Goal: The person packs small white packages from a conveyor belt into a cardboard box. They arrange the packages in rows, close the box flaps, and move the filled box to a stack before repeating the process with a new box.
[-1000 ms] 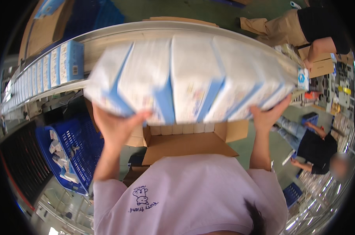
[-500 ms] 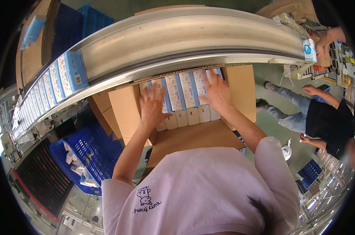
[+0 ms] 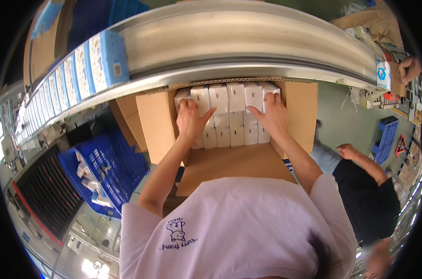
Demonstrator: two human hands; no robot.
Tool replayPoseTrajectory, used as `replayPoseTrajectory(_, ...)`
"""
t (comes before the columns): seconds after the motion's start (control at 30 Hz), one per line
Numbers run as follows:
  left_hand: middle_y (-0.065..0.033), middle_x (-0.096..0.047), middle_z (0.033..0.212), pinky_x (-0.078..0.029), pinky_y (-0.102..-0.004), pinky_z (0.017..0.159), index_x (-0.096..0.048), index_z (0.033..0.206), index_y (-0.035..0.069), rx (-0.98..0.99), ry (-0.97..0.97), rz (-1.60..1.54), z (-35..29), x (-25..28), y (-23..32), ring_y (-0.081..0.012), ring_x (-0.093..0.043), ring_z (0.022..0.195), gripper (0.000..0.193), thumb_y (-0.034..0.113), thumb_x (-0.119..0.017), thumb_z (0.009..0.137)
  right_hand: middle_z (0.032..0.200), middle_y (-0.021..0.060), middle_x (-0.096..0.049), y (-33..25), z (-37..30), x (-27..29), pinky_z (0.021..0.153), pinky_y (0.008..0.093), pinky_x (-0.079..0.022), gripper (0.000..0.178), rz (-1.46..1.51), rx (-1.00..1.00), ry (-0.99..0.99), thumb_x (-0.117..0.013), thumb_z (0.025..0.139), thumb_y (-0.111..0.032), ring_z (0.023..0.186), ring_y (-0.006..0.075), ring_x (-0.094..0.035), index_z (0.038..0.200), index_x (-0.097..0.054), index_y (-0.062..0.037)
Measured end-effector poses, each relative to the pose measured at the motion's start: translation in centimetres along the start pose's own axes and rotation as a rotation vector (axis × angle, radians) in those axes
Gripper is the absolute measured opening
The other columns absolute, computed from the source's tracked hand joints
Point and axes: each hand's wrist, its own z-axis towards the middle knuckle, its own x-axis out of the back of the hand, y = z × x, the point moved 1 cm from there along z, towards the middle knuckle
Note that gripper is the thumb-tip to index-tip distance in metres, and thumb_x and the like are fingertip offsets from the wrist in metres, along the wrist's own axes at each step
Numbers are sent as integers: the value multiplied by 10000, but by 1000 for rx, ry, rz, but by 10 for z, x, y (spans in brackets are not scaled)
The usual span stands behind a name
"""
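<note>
An open cardboard carton (image 3: 234,166) stands in front of me, its flaps spread. Inside it, white wrapped tissue packs (image 3: 218,100) stand in two rows, their narrow white ends facing up. My left hand (image 3: 190,120) grips the left end of the far row, fingers curled over the packs and thumb stretched inward. At the right end of that row, my right hand (image 3: 274,118) holds on in the same way. The fingertips are partly hidden among the packs.
A metal conveyor (image 3: 248,39) runs behind the carton, with blue-and-white packs (image 3: 99,63) lined up at its left. A blue basket (image 3: 111,167) holding loose packs stands left. At right are a person in black (image 3: 367,193) and another person's hand (image 3: 408,69) beside a pack (image 3: 383,75).
The far row of packs has turned from printed sides up to white ends up, down in the carton. My hands now curl over its ends. The person at right has moved nearer.
</note>
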Motion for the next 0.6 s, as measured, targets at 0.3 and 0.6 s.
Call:
replayPoseTrajectory(0.3, -275, -489, 1161, -356, -432, 962, -448, 1204, -81, 46, -289, 111, 71, -92, -32, -395, -412, 1153, 856, 541, -679, 663, 1090, 225, -562, 7, 52, -69, 817, 408, -465, 727, -238, -42, -532, -524, 785, -581, 1007, 347, -549, 1169, -480, 35)
replayPoseTrajectory(0.6, -154, -588, 1065, -473, -348, 809, -584, 1061, 66, -124, 693, -175, -6, 259, -127, -262, -581, 979, 315, 113, -662, 760, 756, 69, -583, -104, 47, 119, 649, 239, -453, 238, 643, 716, -262, -642, 785, -124, 678, 114, -553, 990, -577, -23)
